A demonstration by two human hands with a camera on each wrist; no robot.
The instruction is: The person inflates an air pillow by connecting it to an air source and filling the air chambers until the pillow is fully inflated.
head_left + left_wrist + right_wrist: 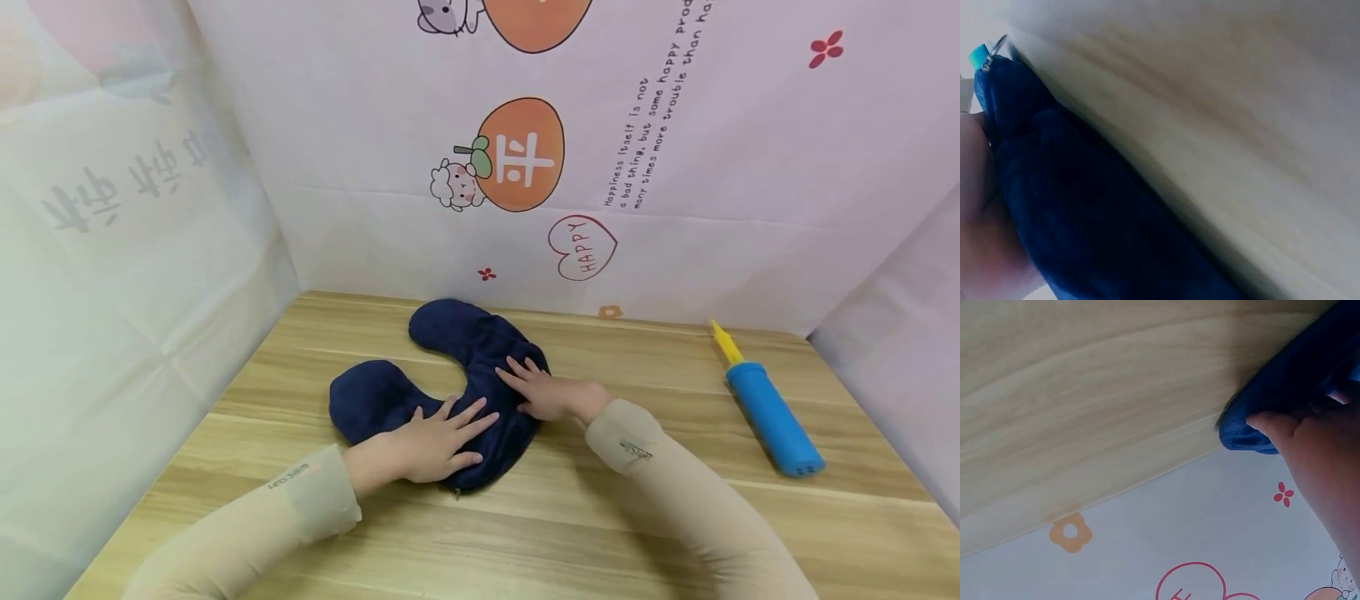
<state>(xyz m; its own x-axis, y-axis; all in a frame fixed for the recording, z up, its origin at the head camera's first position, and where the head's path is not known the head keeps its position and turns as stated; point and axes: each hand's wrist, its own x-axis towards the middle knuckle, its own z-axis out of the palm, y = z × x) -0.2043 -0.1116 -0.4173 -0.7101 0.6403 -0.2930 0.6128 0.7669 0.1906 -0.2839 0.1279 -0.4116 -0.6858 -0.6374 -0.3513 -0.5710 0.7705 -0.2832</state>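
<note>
A dark blue U-shaped neck pillow lies on the wooden table, its opening toward the left. Across its near side rests my left hand, fingers spread and straight. My right hand lies on the pillow's right curve, also with extended fingers. In the left wrist view the pillow fills the lower left, with a small metal zipper pull at its end and part of the left hand beside it. The right wrist view shows the right hand with its thumb against the pillow's edge.
A blue hand pump with a yellow nozzle lies on the right of the wooden table. White printed cloth hangs behind the table, and more cloth stands at its left and right sides.
</note>
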